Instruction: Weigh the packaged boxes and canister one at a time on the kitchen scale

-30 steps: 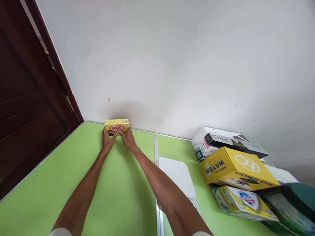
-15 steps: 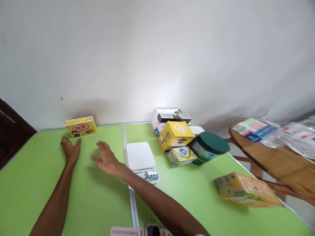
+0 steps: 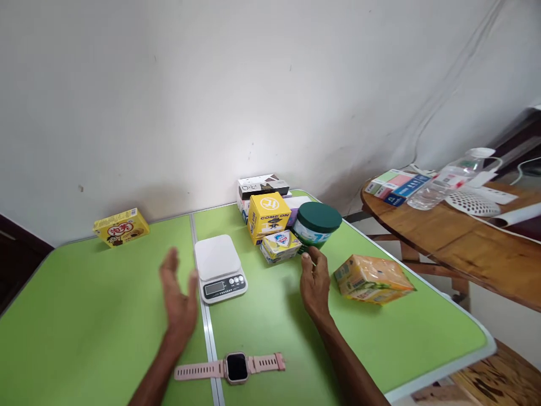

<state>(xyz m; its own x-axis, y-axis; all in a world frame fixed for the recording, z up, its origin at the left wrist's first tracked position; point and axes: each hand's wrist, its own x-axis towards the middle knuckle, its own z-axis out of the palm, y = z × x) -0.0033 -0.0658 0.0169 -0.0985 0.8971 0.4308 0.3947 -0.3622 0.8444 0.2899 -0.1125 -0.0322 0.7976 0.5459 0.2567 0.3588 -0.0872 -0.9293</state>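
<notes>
My left hand [image 3: 180, 296], slightly blurred, is held above the green table with fingers apart and nothing in it, left of a white kitchen scale [image 3: 217, 259]. My right hand [image 3: 315, 285] is empty, fingers loosely bent and thumb apart, between a yellow soap pack [image 3: 280, 246] and an orange plastic-wrapped pack [image 3: 374, 279]. Its fingertips overlap the lower part of a green-lidded tub [image 3: 318, 224] in view; whether they touch it I cannot tell. A pink-strapped smartwatch [image 3: 236, 368] lies flat between my forearms. The yellow snack box [image 3: 122, 228] stands by the wall at far left.
A yellow box [image 3: 269, 217] and a black-and-white box [image 3: 262, 186] are grouped with the tub against the wall. On the right, a wooden table [image 3: 456, 248] holds a clear plastic bottle [image 3: 448, 179], a colourful box [image 3: 396, 187] and a white perforated object [image 3: 472, 203].
Both hands have let go of the yellow snack box, which stays by the wall. They have moved right, the right hand past the scale. The view has swung right, bringing in the whole watch.
</notes>
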